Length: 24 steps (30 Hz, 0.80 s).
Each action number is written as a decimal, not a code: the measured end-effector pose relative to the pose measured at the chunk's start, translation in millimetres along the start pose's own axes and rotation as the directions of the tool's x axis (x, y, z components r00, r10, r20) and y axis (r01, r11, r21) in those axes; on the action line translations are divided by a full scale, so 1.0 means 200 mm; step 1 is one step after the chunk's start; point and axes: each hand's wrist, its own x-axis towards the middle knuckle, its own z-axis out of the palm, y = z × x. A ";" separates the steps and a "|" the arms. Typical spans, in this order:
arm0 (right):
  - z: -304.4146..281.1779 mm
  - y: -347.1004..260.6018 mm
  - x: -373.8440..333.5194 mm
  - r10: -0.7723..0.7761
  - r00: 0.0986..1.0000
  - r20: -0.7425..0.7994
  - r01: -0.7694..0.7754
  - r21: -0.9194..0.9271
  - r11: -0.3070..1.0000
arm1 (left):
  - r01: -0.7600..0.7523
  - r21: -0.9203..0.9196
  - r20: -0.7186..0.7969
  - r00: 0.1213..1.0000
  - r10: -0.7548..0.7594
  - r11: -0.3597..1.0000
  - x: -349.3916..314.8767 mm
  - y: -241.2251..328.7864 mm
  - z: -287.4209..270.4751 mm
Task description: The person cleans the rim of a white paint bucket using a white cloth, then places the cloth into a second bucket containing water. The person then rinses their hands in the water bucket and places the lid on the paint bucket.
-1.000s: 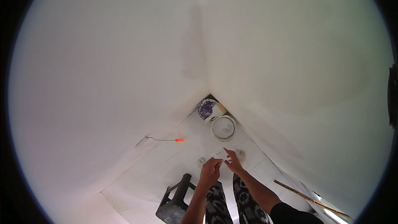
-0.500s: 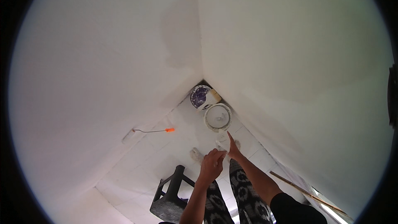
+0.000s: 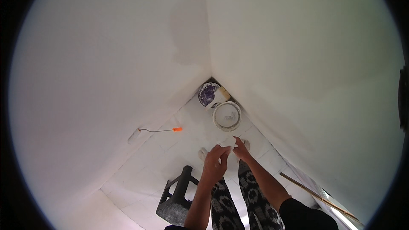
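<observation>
Both of my hands are in front of my legs, above the floor, with a thin white sheet-like piece [image 3: 229,141] between them. My left hand [image 3: 215,162] has its fingers bent in and pinches the near left edge of the piece. At its right side, my right hand [image 3: 241,149] grips it between thumb and fingers. Whether it is paper, cloth or plastic I cannot tell. Just beyond the hands stands a round whitish bucket [image 3: 215,123] with pale stuff inside. Behind that, in the corner, sits a purple-stained bucket [image 3: 207,95], with a flat white and tan object [image 3: 222,95] lying across it.
A paint roller [image 3: 157,130] with an orange handle rests at the foot of the left wall [image 3: 106,81]. A dark plastic stool [image 3: 174,206] stands left of my legs. Along the right wall [image 3: 298,81] lies a long thin wooden strip [image 3: 317,196].
My hands have drawn closer together around the white piece, which looks more bunched up now. The whole view has shifted slightly, moving the buckets a little up and right in the picture.
</observation>
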 end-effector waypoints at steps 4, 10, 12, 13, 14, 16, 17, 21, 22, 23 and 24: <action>-0.02 0.20 -0.13 0.098 0.985 -0.141 -0.113 -0.100 0.989 | 0.000 -0.044 -0.045 0.999 -0.002 0.999 0.12 -0.17 0.06; 0.00 0.17 -0.35 0.418 0.874 -0.247 -0.452 -0.102 0.886 | 0.047 -0.018 -0.049 0.998 -0.048 0.999 0.33 -0.57 0.23; -0.02 0.18 -0.39 0.470 0.847 -0.248 -0.494 -0.046 0.868 | 0.098 -0.023 0.035 0.995 -0.098 0.995 0.42 -0.62 0.27; -0.03 0.21 -0.40 0.454 0.849 -0.271 -0.477 -0.025 0.878 | 0.097 -0.021 0.043 0.994 -0.096 0.995 0.45 -0.63 0.32; -0.04 0.24 -0.41 0.438 0.850 -0.294 -0.459 -0.005 0.888 | 0.097 -0.018 0.050 0.994 -0.096 0.995 0.49 -0.64 0.36; -0.03 0.16 -0.40 0.428 0.855 -0.293 -0.424 0.080 0.902 | 0.129 -0.025 0.052 0.990 -0.128 0.991 0.52 -0.71 0.40; -0.02 0.10 -0.38 0.422 0.859 -0.289 -0.404 0.122 0.907 | 0.154 -0.040 0.050 0.987 -0.152 0.987 0.53 -0.74 0.42; -0.04 -0.05 -0.28 0.428 0.841 -0.332 -0.392 0.174 0.903 | 0.189 -0.061 -0.013 0.982 -0.190 0.980 0.55 -0.76 0.53; -0.05 -0.07 -0.25 0.430 0.842 -0.325 -0.391 0.180 0.903 | 0.203 -0.061 -0.033 0.978 -0.205 0.977 0.55 -0.77 0.55; -0.05 -0.09 -0.23 0.431 0.845 -0.317 -0.391 0.185 0.902 | 0.218 -0.060 -0.055 0.974 -0.221 0.974 0.54 -0.78 0.57; -0.05 -0.08 -0.20 0.410 0.848 -0.335 -0.369 0.182 0.912 | 0.231 -0.060 -0.077 0.969 -0.235 0.971 0.54 -0.80 0.59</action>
